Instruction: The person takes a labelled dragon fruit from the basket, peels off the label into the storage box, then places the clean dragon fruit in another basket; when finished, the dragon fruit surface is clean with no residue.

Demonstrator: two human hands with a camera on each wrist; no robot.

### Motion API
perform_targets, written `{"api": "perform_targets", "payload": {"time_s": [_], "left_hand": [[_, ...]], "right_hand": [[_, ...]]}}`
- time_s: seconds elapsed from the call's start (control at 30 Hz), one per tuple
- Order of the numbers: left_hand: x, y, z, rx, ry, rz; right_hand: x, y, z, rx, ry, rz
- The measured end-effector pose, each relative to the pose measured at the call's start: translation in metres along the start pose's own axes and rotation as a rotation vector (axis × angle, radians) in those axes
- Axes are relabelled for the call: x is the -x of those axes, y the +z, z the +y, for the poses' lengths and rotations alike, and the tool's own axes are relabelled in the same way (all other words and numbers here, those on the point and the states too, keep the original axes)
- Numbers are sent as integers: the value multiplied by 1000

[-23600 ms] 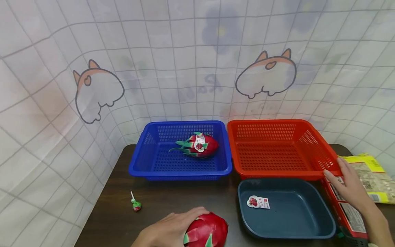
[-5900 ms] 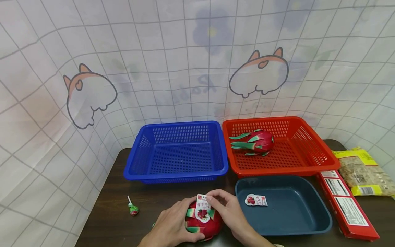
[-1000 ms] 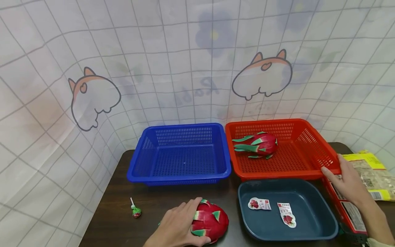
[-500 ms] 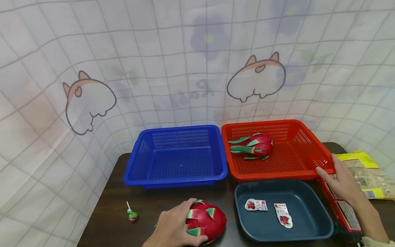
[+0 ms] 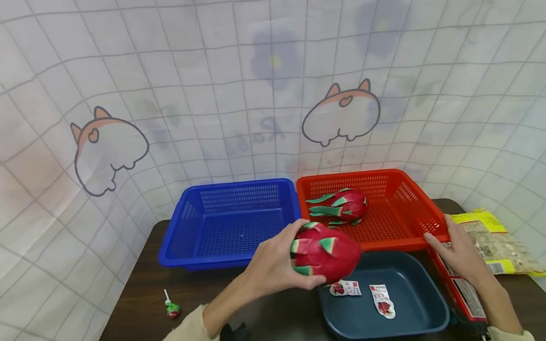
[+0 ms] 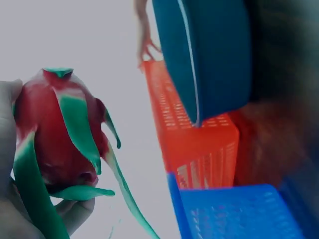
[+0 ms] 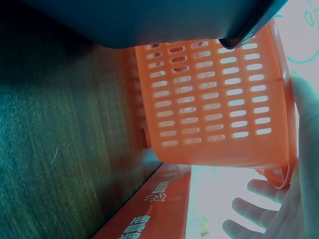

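My left hand (image 5: 277,260) grips a dragon fruit (image 5: 326,253), held up over the left side of the dark blue tray (image 5: 411,303). Its long green leaf tips trail down past the hand in the left wrist view. With thumb and fingers extended, my right hand (image 5: 462,251) rests on the near right corner of the red basket (image 5: 394,244). A second dragon fruit (image 5: 351,206) lies in that basket's left part. In the dark blue tray are two dragon fruit stickers, one sticker (image 5: 351,288) partly behind the held fruit and another sticker (image 5: 382,301) more to the right.
A blue basket (image 5: 230,261) stands left of the red one, with nothing seen in it. At the front left lies a lollipop (image 5: 171,307). A red box (image 5: 468,296) and a yellow-edged bag (image 5: 496,241) lie on the right. Behind hangs a checked cloth (image 5: 239,94).
My left hand has lifted the dragon fruit off the table, up and to the right. My right hand stays at the red basket's corner. The head view has shifted a little.
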State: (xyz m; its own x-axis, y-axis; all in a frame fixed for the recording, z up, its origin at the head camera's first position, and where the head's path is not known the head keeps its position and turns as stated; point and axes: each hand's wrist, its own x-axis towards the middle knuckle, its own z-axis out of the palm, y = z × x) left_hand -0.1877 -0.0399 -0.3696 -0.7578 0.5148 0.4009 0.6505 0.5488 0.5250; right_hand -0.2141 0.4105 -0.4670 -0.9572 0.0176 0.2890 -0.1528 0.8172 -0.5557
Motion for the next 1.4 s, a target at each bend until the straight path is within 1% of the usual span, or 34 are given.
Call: {"api": "perform_targets", "payload": {"time_s": [0.13,0.2,0.27,0.33,0.4,0.47,0.53,0.67,0.8,0.93,1.1,1.27,1.4], "left_hand": [[-54,19,3,-6,15,-66],[-80,31,2,-13,14,-96],[-103,44,0,-35,-3,-130],[-121,56,-1,-66,-30,-177],[-135,67,0,-98,-57,-227],[-144,75,2,-133,-80,-267],[-153,83,5,-160,-102,-287],[-167,96,14,-190,-151,-303],[-173,111,21,-239,-193,-347],[-174,123,23,-293,-238,-397],[-173,131,23,-327,-281,-427],[-173,137,18,-380,-275,-470],[-169,142,10,-432,-273,-508]], "right_hand": [[0,-1,-1,3,4,-1],[0,-1,-1,1,5,2],[-1,-1,-1,-1,7,0],[-1,-1,-2,6,21,-12],[0,-1,-2,7,26,-16],[0,0,-2,10,21,-15],[0,1,-1,10,9,-7],[0,0,0,4,-2,-3],[-1,-1,-1,3,13,-10],[-2,0,-2,-2,25,-20],[-2,1,-2,-7,15,-16],[-3,0,0,-9,4,-9],[-3,1,0,-13,-17,-3]]}}
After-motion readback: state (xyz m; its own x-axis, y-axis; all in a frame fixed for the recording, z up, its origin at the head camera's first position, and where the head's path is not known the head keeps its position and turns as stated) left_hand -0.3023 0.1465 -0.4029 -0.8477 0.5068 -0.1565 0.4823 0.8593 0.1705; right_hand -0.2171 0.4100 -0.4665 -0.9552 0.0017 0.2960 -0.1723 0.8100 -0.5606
